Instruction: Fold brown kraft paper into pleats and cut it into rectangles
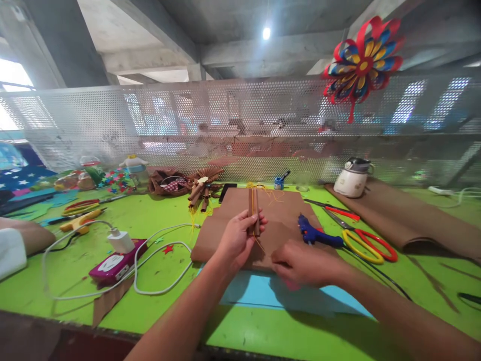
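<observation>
My left hand (238,235) is closed around a pair of rolled brown paper tubes (254,203), held side by side and nearly upright. Yellow string (258,243) runs along the tubes and trails from their lower end toward my right hand (302,263). That hand is curled, fingertips together, just right of the tubes; what it pinches, if anything, is hidden. Beneath both hands lies a stack of brown paper (221,225), over a light blue sheet (255,290). A blue glue gun (319,235) rests to the right of the stack.
Scissors with yellow and red handles (370,245) lie at right, near a roll of brown paper (413,215) and a white jug (351,178). To the left are a purple power strip (118,263), a white cable (161,291), a bundle of brown tubes (203,190) and another person's arm (33,235).
</observation>
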Available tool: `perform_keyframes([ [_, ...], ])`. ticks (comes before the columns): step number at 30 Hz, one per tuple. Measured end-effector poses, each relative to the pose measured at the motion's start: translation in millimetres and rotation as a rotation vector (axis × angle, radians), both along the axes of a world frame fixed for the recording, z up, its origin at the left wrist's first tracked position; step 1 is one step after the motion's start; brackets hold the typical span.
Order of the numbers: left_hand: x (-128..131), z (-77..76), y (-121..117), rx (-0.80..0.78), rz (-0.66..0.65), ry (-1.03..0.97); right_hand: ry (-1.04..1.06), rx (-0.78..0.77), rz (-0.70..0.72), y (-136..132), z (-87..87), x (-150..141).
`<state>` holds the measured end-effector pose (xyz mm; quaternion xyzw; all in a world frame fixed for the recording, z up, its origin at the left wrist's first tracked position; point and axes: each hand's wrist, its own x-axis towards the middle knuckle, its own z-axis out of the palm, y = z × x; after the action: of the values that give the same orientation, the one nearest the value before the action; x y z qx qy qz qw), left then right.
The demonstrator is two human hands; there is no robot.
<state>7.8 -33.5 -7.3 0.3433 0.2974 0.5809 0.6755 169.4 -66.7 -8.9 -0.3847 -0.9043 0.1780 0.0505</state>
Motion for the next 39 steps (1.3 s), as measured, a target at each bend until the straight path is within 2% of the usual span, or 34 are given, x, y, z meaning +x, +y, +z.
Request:
perform_keyframes([
  [2, 0.8, 1.5, -1.6, 0.014, -0.014, 0.003, 0.031, -0.005, 0.035, 0.2, 12.1, 9.6],
  [4, 1.5, 3.0, -3.5, 0.028, -0.028, 0.015, 0.145, 0.053, 0.01, 4.2, 21.5, 18.1],
  [5, 1.9, 3.5, -4.5, 0.034, -0.036, 0.022, 0.232, 0.091, -0.043, 7.9, 25.1, 21.2],
  [8, 4.3, 3.2, -7.9, 0.072, -0.089, 0.07, 0.523, 0.174, -0.315, 24.1, 31.9, 23.9],
  [10, 6.9, 0.9, -10.0, 0.123, -0.127, 0.124, 0.673, 0.132, -0.411, 35.7, 33.4, 20.1],
  [13, 11.0, -3.5, -12.2, 0.223, -0.135, 0.234, 0.832, -0.016, -0.386, 47.8, 31.9, 9.6],
  [16, 13.0, -5.4, -13.6, 0.269, -0.112, 0.322, 0.944, -0.089, -0.394, 51.5, 28.7, 1.8],
  [22, 11.7, -3.2, -15.2, 0.212, -0.223, 0.309, 1.09, -0.246, -0.356, 48.6, 28.3, 4.8],
  [29, 9.4, -2.3, -14.1, 0.116, -0.381, 0.256, 1.15, -0.36, -0.333, 49.2, 26.4, 8.9],
  [39, 14.7, -11.5, -9.8, -0.016, -0.426, 0.201, 1.092, -0.383, -0.376, 63.5, 11.6, 13.9],
])
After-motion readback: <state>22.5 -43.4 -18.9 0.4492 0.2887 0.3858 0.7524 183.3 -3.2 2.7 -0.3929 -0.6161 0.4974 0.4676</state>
